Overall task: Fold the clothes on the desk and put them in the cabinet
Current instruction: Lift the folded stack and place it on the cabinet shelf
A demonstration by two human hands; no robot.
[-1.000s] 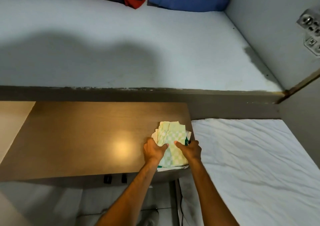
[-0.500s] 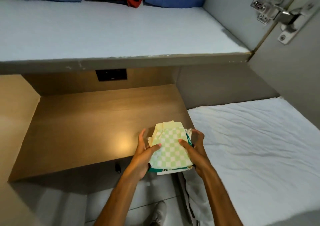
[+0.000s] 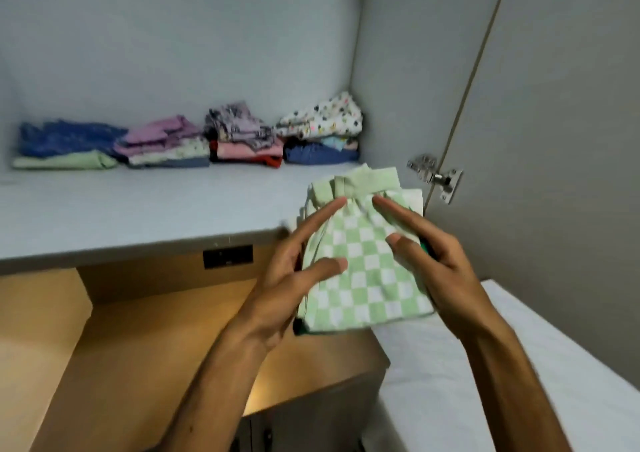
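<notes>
A folded green-and-white checked garment (image 3: 360, 271), stacked on other folded pieces, is held in the air between both hands, above the right end of the wooden desk (image 3: 145, 358). My left hand (image 3: 294, 278) grips its left side with fingers spread over the top. My right hand (image 3: 429, 264) holds its right side the same way. The bundle's far end reaches the front edge of the grey cabinet shelf (image 3: 138, 216). Several stacks of folded clothes (image 3: 194, 140) line the back of that shelf.
The cabinet door (image 3: 554, 140) stands open at the right, its metal hinge (image 3: 434, 176) close to the bundle. A white-sheeted bed (image 3: 467, 382) lies beside the desk. A black socket plate (image 3: 227, 256) sits under the shelf.
Both hands have lifted the checked bundle off the desk and carried it up and forward to shelf height. My view has tilted up, showing the shelf's back wall and the clothes stacks.
</notes>
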